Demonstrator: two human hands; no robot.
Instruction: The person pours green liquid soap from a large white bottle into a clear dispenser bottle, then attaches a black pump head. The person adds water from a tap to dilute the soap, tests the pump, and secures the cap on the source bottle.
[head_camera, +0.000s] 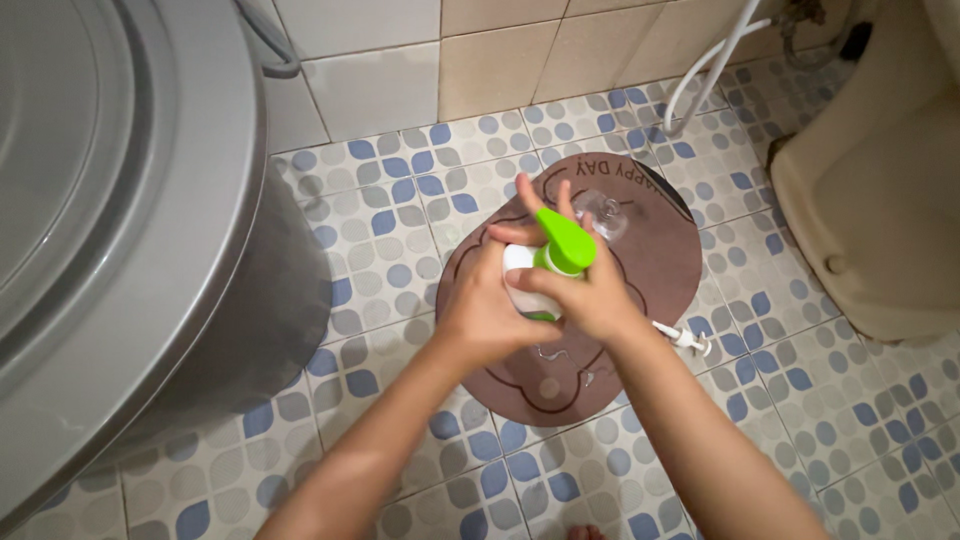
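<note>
Both my hands hold a white bottle (518, 262) with a bright green pump top (563, 243) in the middle of the view. My left hand (482, 305) wraps the bottle's body from the left. My right hand (590, 295) grips around the green pump from the right, fingers curled over it. Below the hands lies a brown bear-shaped floor mat (660, 260). On the mat beyond my fingers sits a small clear suction-cup-like piece (608, 213). A white tube with a small white end piece (685, 338) shows by my right wrist.
A large grey washing machine (110, 230) fills the left side. A beige toilet base (880, 220) stands at the right. White hoses (715, 65) run down the tiled wall at the back. The floor is patterned blue-and-grey tile (860, 400).
</note>
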